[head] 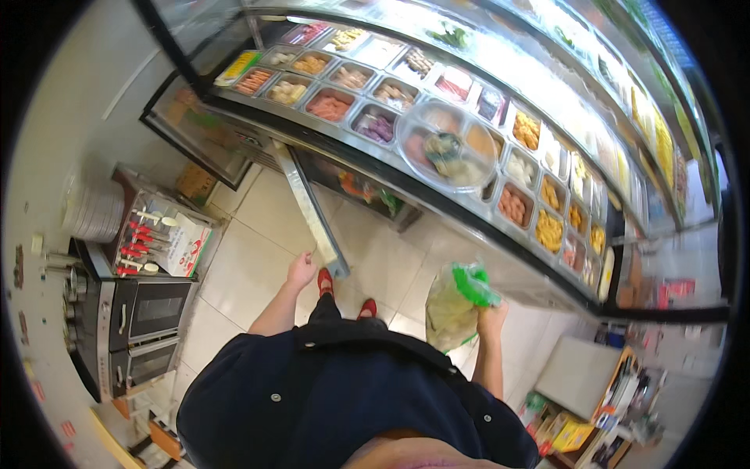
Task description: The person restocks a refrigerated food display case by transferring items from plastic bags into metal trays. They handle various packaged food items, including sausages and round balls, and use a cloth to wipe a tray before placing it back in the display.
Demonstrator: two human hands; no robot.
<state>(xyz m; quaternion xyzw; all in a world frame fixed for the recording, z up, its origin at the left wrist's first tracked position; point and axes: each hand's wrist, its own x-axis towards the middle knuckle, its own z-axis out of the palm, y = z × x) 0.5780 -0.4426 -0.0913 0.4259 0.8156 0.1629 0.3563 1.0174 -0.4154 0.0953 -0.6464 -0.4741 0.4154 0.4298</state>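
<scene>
My right hand [492, 316] grips the gathered green top of a filled clear plastic bag [448, 313], whose contents look pale green or yellowish. The bag hangs over the tiled floor, in front of the food display counter. My left hand [301, 271] is beside the outer end of an opened lower cabinet door [307, 202], fingers curled. Whether it touches the door cannot be made out. Behind that door, the lower compartment [363, 187] shows orange and green items. A round, clear-lidded divided tray [448, 146] of food rests on the counter above.
Metal food pans [331, 105] line the refrigerated counter [410, 182]. Another glass door [199, 132] stands open at left. A double-door oven or cabinet [146, 322] and stacked plates [94, 208] are further left. A cluttered shelf unit [586, 404] stands at right.
</scene>
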